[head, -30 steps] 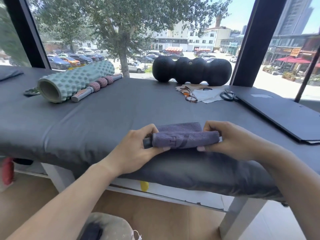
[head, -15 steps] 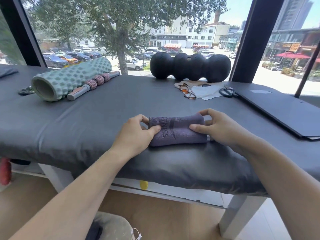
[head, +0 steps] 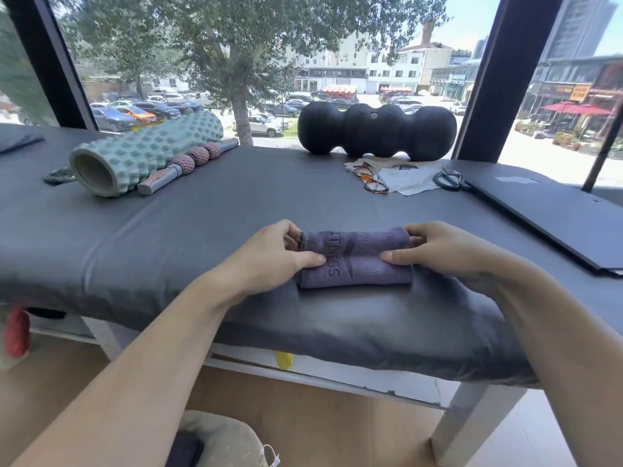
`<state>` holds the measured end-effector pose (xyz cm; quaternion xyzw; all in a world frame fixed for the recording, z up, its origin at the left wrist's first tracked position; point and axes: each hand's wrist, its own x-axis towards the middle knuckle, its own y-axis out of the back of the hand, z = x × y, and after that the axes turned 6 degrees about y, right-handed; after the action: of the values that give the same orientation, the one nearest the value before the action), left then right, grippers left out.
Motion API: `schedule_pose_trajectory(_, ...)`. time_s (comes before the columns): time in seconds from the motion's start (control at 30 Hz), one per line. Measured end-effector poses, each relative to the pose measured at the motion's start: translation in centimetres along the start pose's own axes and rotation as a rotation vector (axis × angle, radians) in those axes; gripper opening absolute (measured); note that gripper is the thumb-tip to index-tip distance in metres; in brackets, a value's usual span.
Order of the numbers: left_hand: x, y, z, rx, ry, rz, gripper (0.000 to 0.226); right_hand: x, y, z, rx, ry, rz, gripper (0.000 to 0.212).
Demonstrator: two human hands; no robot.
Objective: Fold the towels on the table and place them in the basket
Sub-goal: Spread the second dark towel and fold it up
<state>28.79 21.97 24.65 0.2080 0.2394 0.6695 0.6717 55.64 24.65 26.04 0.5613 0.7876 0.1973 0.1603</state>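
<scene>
towel: purple towel (head: 354,259), sitting center frame on the dark padded counter (head: 236,210), near its front edge. Now a compact, thick bundle with the printed lettering facing up.
left grip: left hand (head: 269,261) holds the left end, thumb lying on top and fingers tucked behind the far edge.
right grip: right hand (head: 448,247) does the same on the right end, thumb on top and fingers curled round the back.
what changed: a second ago it was a thinner roll at the counter's edge; since then it's been turned over away from the person once more, so it's fatter, sits a bit further in, and the logo side shows.
meaning: looks to me like the folding on this one is basically finished, next up is lifting it out to the basket.
basket: can't see it anywhere in frame.
background stuff: green foam roller (head: 145,153) upper left, black peanut roller (head: 376,131) upper middle, glasses (head: 372,178) and scissors (head: 450,178) to the right of center.
</scene>
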Motion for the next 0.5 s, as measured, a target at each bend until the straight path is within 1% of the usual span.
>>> schedule_pose_trajectory(0.07,-0.3,-0.1,-0.1,-0.149,-0.080,-0.014,0.045,-0.2,0.3,0.0,0.021,0.047,0.008,0.029)
schedule_pose_trajectory(0.13,-0.5,-0.2,-0.1,-0.230,-0.189,-0.018,0.054,-0.5,0.4,-0.3,0.034,0.087,0.018,0.041)
schedule_pose_trajectory(0.2,-0.8,-0.3,0.0,-0.250,-0.290,-0.015,0.067,-1.0,0.4,-0.8,0.049,0.150,0.028,0.060)
schedule_pose_trajectory(0.27,-0.8,-0.2,0.0,-0.223,-0.366,0.003,0.080,-1.4,0.3,-1.2,0.003,0.241,0.038,0.080)
schedule_pose_trajectory(0.33,-0.9,0.0,-0.1,-0.168,-0.408,-0.027,0.086,-1.7,0.2,-1.4,-0.106,0.282,0.016,0.092)
schedule_pose_trajectory(0.43,-1.3,-0.2,0.1,-0.092,-0.417,-0.128,0.089,-2.1,-0.4,-1.9,-0.393,0.297,-0.017,0.101)
schedule_pose_trajectory(0.5,-1.6,-0.5,0.4,-0.032,-0.425,-0.089,0.084,-2.3,-1.0,-2.1,-0.518,0.291,0.006,0.107)
